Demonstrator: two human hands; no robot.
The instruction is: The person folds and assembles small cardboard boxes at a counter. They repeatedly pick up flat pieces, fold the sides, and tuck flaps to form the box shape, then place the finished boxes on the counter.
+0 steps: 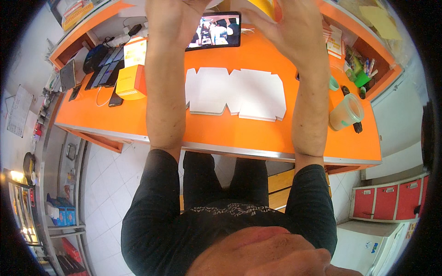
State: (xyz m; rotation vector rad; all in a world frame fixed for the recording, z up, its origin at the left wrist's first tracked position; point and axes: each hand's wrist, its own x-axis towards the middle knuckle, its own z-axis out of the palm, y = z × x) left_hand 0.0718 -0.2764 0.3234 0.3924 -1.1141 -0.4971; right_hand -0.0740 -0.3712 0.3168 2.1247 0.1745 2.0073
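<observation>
Both my arms reach up over the orange counter [221, 133]. My right hand [292, 30] is at the top edge, its fingers spread around a yellow and orange carton [268, 7] that is mostly cut off by the frame. My left hand [172, 18] is raised beside it, and its fingertips are out of view, so I cannot tell whether it holds the carton. Below the hands, a stack of flat white cardboard blanks [237, 92] lies on the counter. A tablet [215, 30] with a lit screen leans behind the stack.
A yellow and orange box [131, 80] and a row of dark phones [103, 71] sit at the left. A clear plastic cup [346, 112], a green cup [361, 79] and pens stand at the right. Red cabinets [386, 200] are at the lower right, over a white tiled floor.
</observation>
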